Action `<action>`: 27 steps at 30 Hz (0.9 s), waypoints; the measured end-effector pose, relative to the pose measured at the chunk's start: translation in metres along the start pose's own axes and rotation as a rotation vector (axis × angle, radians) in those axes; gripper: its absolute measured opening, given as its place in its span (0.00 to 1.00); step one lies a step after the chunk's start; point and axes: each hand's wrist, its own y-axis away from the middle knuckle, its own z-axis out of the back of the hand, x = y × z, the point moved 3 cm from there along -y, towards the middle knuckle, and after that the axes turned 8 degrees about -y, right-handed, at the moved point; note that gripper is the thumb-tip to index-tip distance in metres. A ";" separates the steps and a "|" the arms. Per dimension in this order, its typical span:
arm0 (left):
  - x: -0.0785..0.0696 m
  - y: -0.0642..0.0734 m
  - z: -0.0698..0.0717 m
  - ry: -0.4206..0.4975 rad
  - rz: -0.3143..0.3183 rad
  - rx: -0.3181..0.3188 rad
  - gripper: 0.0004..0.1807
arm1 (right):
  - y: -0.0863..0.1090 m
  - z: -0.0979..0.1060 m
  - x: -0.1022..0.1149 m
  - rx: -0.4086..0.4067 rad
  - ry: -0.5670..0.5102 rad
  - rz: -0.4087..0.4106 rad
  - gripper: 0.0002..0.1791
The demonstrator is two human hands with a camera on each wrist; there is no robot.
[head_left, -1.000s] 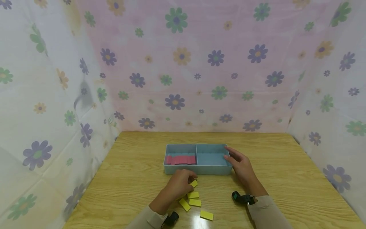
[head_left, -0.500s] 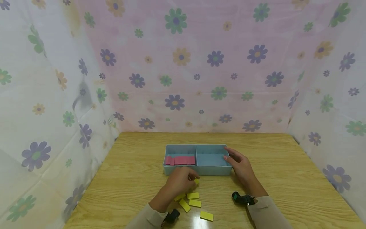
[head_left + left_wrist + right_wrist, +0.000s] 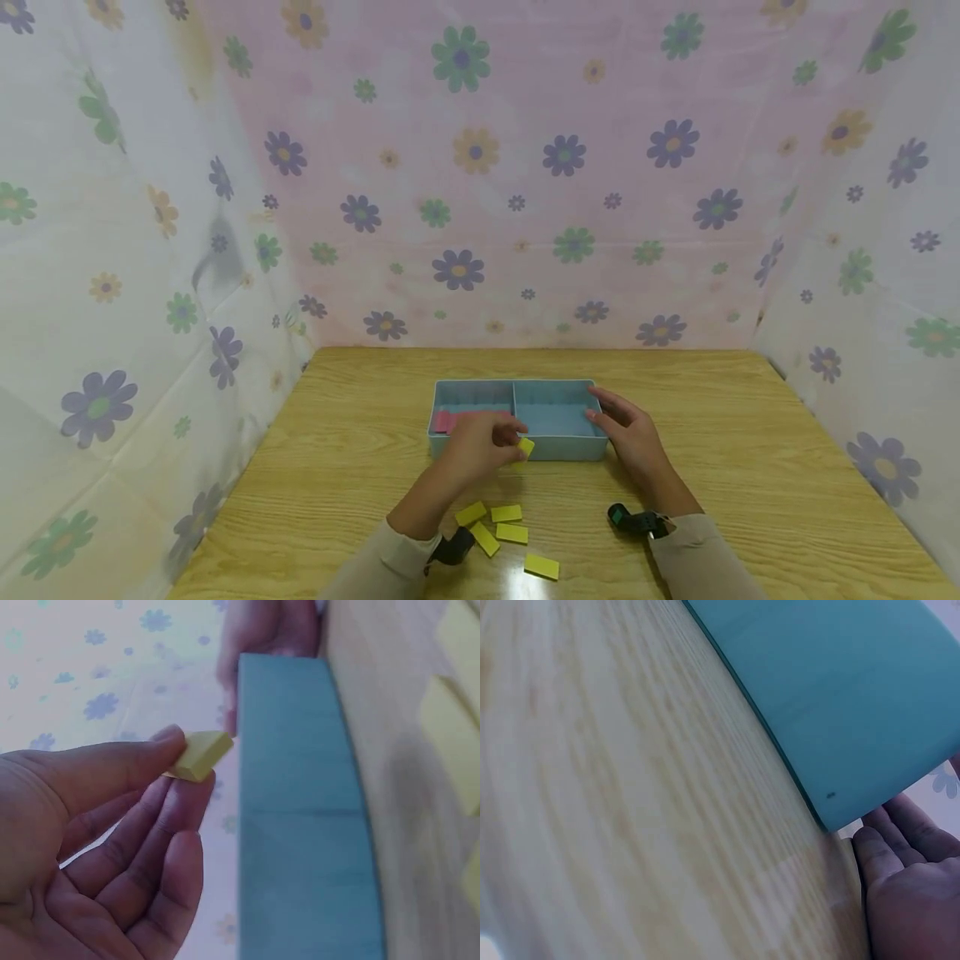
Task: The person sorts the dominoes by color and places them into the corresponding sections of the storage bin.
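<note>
Yellow tile (image 3: 204, 754), one corner jutting past the tips, sits pinched between the thumb and finger of the left hand (image 3: 480, 446), the thumb above and the finger below. The head view puts it in front of the near wall of a light blue box (image 3: 566, 448), close to the divider (image 3: 514, 407); the left wrist view shows it raised beside the rim. The right hand (image 3: 641, 446) grips the box's right end, thumb and fingertip lapping over the edge. The tile is a small flat rectangle, matte and plain, thick enough to show a distinct side face. Five loose yellow tiles (image 3: 512, 532) like it lie nearer the person, four clustered and one a little apart. Pink pieces (image 3: 444, 422) sit in the box's left compartment, partly hidden by the left hand. Underneath is a table (image 3: 315, 467) with pale yellow wood grain, a bright reflection at its near edge. Flower-printed cloth (image 3: 510, 108), pinkish at the back and whiter at both sides, encloses the table. Beige sleeves (image 3: 705, 558) cover the forearms.
</note>
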 end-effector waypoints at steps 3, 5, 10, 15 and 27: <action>-0.004 -0.004 0.008 0.020 0.015 -0.045 0.09 | 0.000 -0.001 -0.001 -0.001 0.018 0.000 0.33; -0.005 -0.006 0.012 0.036 0.024 -0.067 0.08 | 0.000 -0.001 -0.001 -0.003 0.025 0.000 0.33; -0.010 -0.014 0.017 0.072 0.007 -0.097 0.07 | -0.002 -0.001 -0.004 -0.001 0.040 -0.004 0.33; -0.014 -0.026 0.020 0.171 0.012 -0.075 0.08 | -0.002 0.000 -0.005 -0.006 0.062 -0.022 0.31; -0.018 -0.064 0.023 0.283 0.135 -0.042 0.08 | -0.001 0.001 -0.003 0.005 0.052 -0.021 0.33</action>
